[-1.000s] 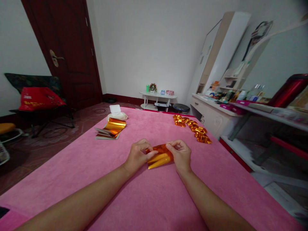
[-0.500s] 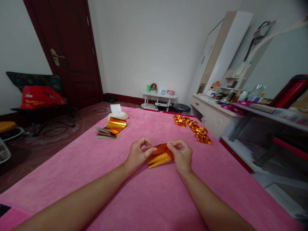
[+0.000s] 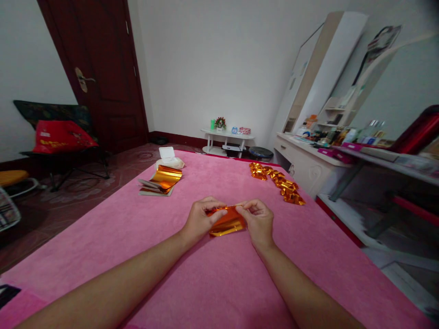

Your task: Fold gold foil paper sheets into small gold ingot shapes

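left hand pinching crinkly orange-gold foil sheet | right hand pinching opposite end | long axis runs hand to hand

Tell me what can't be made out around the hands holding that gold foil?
- Head view, shiny gold foil sheet: its ends are hidden by the left hand and right hand pinching it.
- Head view, small bottles on the white dresser: too small and blurred.
- Head view, black object at bottom left: cut off by the edge.
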